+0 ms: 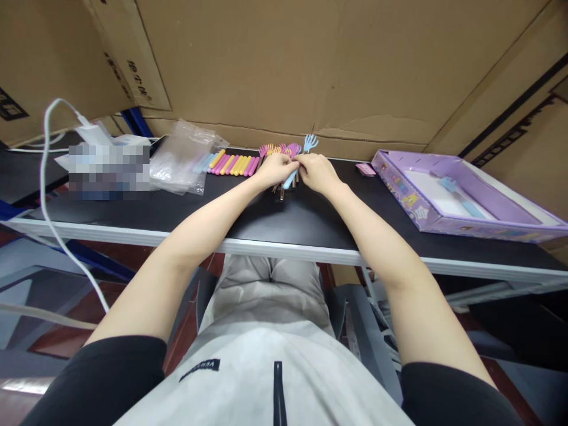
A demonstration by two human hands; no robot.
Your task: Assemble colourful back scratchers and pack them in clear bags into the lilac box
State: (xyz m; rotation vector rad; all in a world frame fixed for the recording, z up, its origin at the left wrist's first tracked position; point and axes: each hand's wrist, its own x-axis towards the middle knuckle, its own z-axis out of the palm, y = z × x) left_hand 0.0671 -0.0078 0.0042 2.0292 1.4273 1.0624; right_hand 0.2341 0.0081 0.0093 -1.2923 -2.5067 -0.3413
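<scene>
My left hand [276, 170] and my right hand [318, 172] meet over the back middle of the black table, fingers closed. Between them is a small blue back scratcher. Its blue handle [290, 179] slants down toward me, and its blue claw head [310, 142] sticks up behind my right hand; the part between is covered by my fingers. Pink and yellow claw heads [279, 149] cluster just behind my hands. Thin metal rods [281, 193] poke out below my left hand. Left of it lies a row of pink, yellow and blue handles [234, 165].
Clear plastic bags [184, 160] lie left of the row. A white cable [43, 171] and a blurred-out item [109, 168] are farther left. On the right stands an open purple box [408, 198] with a blue back scratcher [464, 198] inside. A small pink card [365, 170] lies beside it. Cardboard [275, 71] walls the back.
</scene>
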